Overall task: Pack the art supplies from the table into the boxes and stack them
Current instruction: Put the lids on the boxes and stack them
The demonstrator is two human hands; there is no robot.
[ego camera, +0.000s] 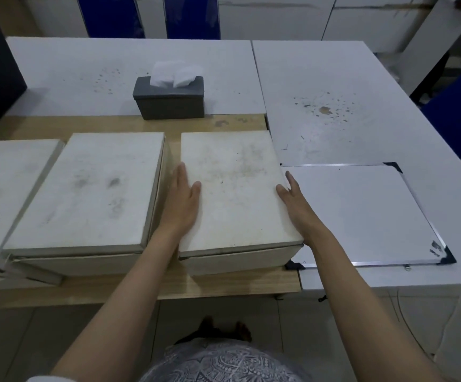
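Pale grey tabletop (pixel 146 59) panels fill most of our view, with a strip of bare wood (pixel 113 122) showing beneath them and blue chair backs (pixel 192 15) beyond the far edge. Three closed white boxes sit in a row along the near side. At the far left we see only part of the left box (pixel 6 188). Just beside it stands the middle box (pixel 86 194), the widest of the three, its lid smudged with dark marks. Next comes the right box (pixel 235 188), narrower, lid on, turned slightly off square to the tabletop edge. A flat whiteboard (pixel 361 210) with dark corner caps lies just beside that box on the right, and the box's near right corner overlaps the board's corner. Farther back, a grey tissue box (pixel 170 99) with white tissue sticking up stands well apart from the others.

Both of our bare forearms reach forward from the bottom of the view, one on each side of the right box. Our left hand (pixel 182 199) lies in the gap between the middle and right boxes, fingers straight and together against the box's left side, thumb resting on the lid. Our right hand (pixel 295 205) mirrors it on the right side, fingers straight, thumb on the lid edge. So each grip is flat and spread, pressing inward, and the box sits squarely between our palms.
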